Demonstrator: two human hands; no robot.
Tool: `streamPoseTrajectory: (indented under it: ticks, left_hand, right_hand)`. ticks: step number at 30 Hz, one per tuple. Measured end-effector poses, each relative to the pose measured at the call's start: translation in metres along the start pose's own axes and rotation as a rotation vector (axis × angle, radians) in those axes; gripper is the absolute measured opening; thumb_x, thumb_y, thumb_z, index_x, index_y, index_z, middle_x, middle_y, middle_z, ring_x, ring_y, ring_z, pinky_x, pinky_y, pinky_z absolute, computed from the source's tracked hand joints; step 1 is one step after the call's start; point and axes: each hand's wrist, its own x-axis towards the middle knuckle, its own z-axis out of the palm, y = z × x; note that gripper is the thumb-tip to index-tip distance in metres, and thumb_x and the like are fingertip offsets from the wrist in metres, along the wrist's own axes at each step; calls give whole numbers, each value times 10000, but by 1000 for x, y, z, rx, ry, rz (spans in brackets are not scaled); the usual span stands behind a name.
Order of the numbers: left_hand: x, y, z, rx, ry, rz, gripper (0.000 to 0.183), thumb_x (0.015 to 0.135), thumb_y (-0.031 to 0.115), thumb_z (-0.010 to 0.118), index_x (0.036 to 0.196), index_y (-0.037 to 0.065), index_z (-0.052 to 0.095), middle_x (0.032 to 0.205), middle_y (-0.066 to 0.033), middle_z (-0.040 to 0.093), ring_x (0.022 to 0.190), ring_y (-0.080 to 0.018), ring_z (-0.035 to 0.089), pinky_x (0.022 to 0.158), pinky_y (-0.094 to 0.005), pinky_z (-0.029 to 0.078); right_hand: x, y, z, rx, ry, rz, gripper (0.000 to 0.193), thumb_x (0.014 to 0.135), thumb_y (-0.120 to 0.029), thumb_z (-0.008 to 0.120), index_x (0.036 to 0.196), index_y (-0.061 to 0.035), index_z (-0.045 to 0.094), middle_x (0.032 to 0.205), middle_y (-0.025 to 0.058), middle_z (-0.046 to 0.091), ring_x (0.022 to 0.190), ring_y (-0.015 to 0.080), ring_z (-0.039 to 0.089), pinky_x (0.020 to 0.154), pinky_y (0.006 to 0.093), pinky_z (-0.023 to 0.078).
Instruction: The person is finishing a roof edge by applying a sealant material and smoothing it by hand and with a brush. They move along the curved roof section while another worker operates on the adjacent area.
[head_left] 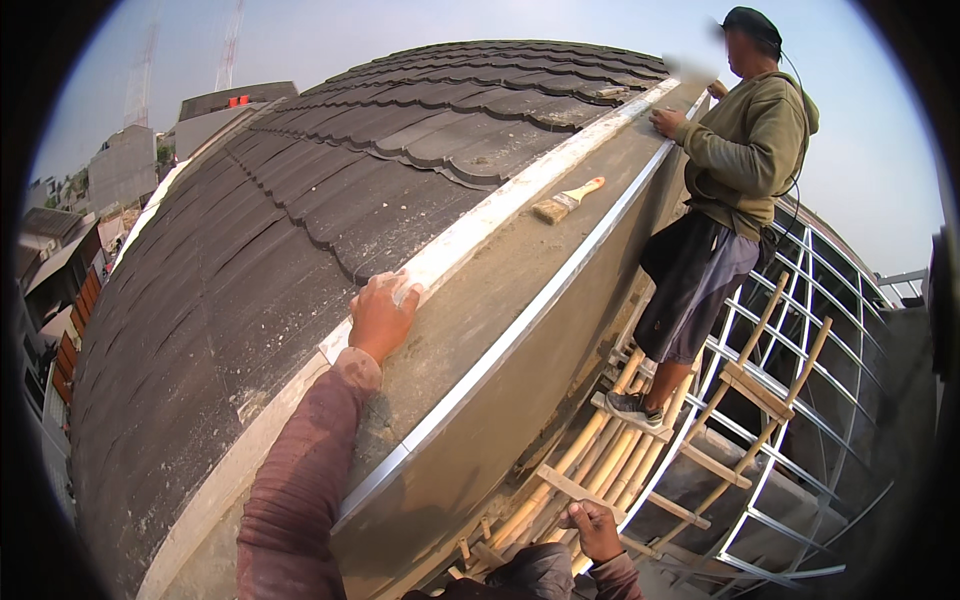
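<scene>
My left hand (383, 315) is closed over the near part of a long whitish straight board (500, 215), fingers curled over its edge on the roof side. This board runs along the top of a grey plastered wall (450, 310), beside the dark roof tiles. Along the wall's outer edge lies a shiny metal strip (520, 330), apart from my hand. My right hand (592, 530) hangs low above the bamboo poles, fingers curled and thumb up; whatever it may hold is hidden. Farther up the wall top lies a flat paintbrush (568, 200) with an orange-tipped handle.
Another person (740, 170) stands on the bamboo scaffold (610, 460), hands at the wall's far end. Dark tiles (280, 230) slope away on the left. Below right are a wooden ladder (755, 390) and a metal roof frame (830, 380), with a drop beneath.
</scene>
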Motion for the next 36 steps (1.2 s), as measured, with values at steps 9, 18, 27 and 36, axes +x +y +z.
streamPoseTrajectory:
  ticks: [9, 18, 27, 36]
  left_hand:
    - [-1, -11, -7, -27, 7, 0, 516, 999, 450, 596, 1362, 90, 663, 1409, -157, 588, 1336, -345, 520, 1152, -487, 335]
    - [-1, -7, 1, 2, 24, -1, 509, 1001, 442, 598, 1354, 81, 666, 1413, -171, 581, 1330, -344, 527, 1138, -489, 348]
    - [6, -14, -12, 30, -33, 100, 535, 1004, 444, 601, 1350, 40, 654, 1366, -192, 605, 1291, -373, 562, 1101, -484, 408]
    - [41, 1, -53, 19, -363, 84, 497, 1005, 400, 611, 1279, -6, 693, 1275, -235, 693, 1164, -356, 663, 1024, -422, 482]
  right_hand:
    - [1, -24, 5, -147, 23, 5, 312, 1060, -182, 598, 1303, -12, 695, 713, -16, 523, 661, 79, 502, 612, 269, 434]
    - [-4, -39, -24, -374, 120, -172, 355, 1068, -157, 512, 1310, 65, 647, 682, -17, 551, 594, 60, 492, 577, 240, 435]
    - [-13, -27, -56, -13, 405, -80, 359, 1057, -188, 456, 1061, 56, 719, 619, -67, 420, 556, 33, 371, 513, 252, 290]
    - [-30, -11, -87, -24, 643, -100, 457, 1108, -326, 457, 987, 24, 725, 628, -80, 392, 553, 27, 352, 503, 245, 281]
